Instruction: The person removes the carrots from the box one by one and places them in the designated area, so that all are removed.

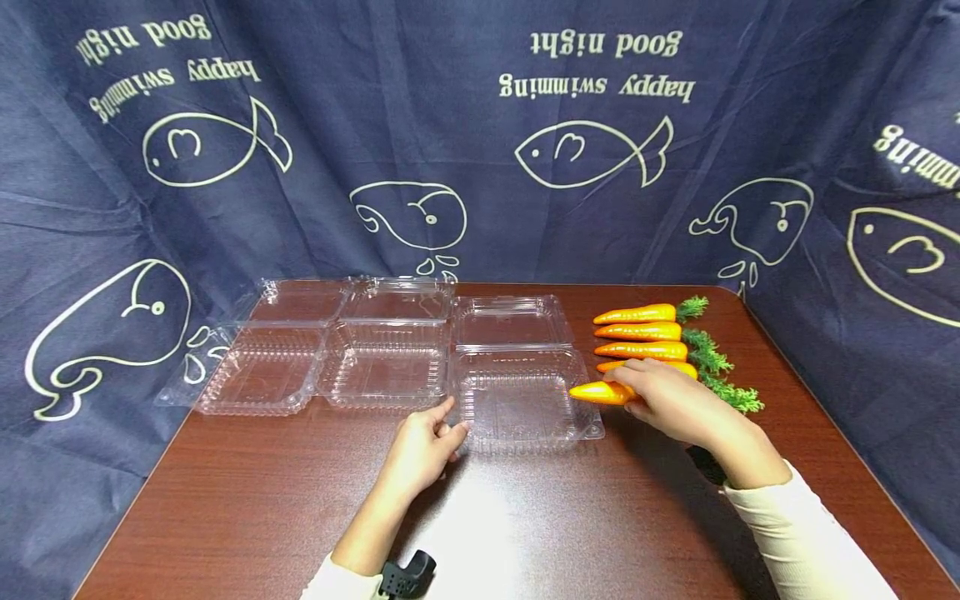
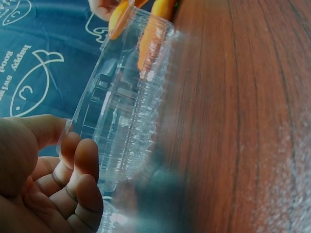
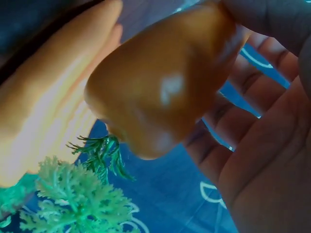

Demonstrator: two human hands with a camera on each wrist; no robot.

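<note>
My left hand [image 1: 422, 446] pinches the left rim of a clear plastic container [image 1: 517, 447], whose lid [image 1: 513, 321] lies folded back behind it. In the left wrist view, thumb and fingertips meet at the edge of the container [image 2: 104, 73]. An orange carrot [image 1: 598, 392] is gripped by my right hand [image 1: 678, 402], its tip over the container's right edge. The right wrist view has the thick end of this carrot [image 3: 160, 87] close up, with a short green tuft below. More carrots [image 1: 637, 351] lie in a row just beyond the right hand.
Two more clear containers stand open to the left, one in the middle [image 1: 382, 396] and one at the far left [image 1: 255, 404]. Leafy green carrot tops [image 1: 708, 352] point right. A dark blue curtain [image 1: 480, 142] with fish drawings hangs behind the brown table [image 1: 570, 533].
</note>
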